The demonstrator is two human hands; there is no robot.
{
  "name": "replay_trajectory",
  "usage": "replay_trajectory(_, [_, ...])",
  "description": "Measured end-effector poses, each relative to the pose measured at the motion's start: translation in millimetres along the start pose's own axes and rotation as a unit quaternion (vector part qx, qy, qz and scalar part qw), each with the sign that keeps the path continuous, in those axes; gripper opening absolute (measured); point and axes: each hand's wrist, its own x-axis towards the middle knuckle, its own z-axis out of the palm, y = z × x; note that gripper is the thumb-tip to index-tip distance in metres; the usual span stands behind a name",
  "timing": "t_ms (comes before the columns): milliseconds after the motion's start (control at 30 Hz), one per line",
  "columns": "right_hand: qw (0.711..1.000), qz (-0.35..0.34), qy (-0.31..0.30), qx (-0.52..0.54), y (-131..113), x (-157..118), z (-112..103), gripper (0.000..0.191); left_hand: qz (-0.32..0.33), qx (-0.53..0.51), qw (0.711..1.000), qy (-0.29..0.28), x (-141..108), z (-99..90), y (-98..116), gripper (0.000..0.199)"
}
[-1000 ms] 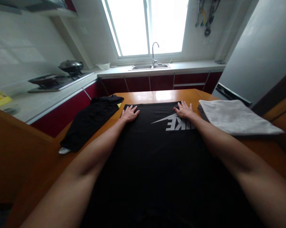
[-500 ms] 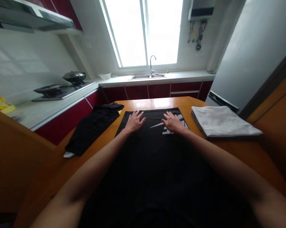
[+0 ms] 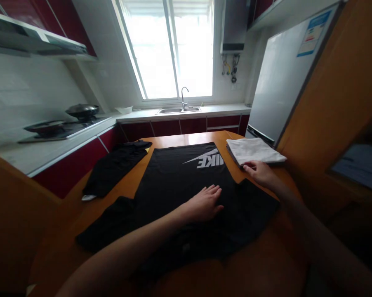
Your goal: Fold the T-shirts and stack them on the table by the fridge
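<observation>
A black T-shirt (image 3: 173, 177) lies spread flat across the table, sleeves out to both sides. Its pale NIKE print (image 3: 210, 160) sits near the far right corner, turned around from my view. My left hand (image 3: 206, 203) is over the middle right of the shirt, fingers outstretched and holding nothing. Over to the right, my right hand (image 3: 260, 173) is at the front edge of a folded whitish cloth (image 3: 255, 149), which has a darker layer under it. Its fingers are loosely bent and slightly apart, touching or just over the cloth's near edge.
The wooden table (image 3: 186, 140) carries another black garment (image 3: 114, 167) on the left. Beyond stand a counter with a sink (image 3: 180, 110), a stove with a lidded pan (image 3: 82, 110), and a fridge (image 3: 275, 86) at right.
Both hands have left the shirt's far end. My left hand has come nearer and rightward; my right hand has gone right to the folded cloth. The view has turned to the right.
</observation>
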Motion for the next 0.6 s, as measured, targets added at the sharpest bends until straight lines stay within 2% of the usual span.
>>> replay_trajectory(133, [0.994, 0.048, 0.007, -0.098, 38.2, -31.8, -9.3, 0.028, 0.016, 0.014, 1.0, -0.007, 29.9, 14.3, 30.4, 0.074])
replay_trajectory(300, [0.978, 0.083, -0.017, -0.189, 78.0, -67.1, -10.2, 0.026, 0.033, 0.02, 0.999, 0.028, 45.2, 42.2, 41.9, 0.083])
replay_trajectory(433, [0.975, 0.105, -0.036, -0.195, 85.5, -82.2, -7.4, 0.025, 0.035, 0.034, 0.998, 0.041, 43.8, 57.7, 39.9, 0.089])
replay_trajectory(600, [0.973, 0.149, -0.015, -0.178, 79.0, -81.4, -3.0, 0.027, 0.049, 0.038, 0.998, 0.028, 43.8, 57.9, 37.6, 0.105])
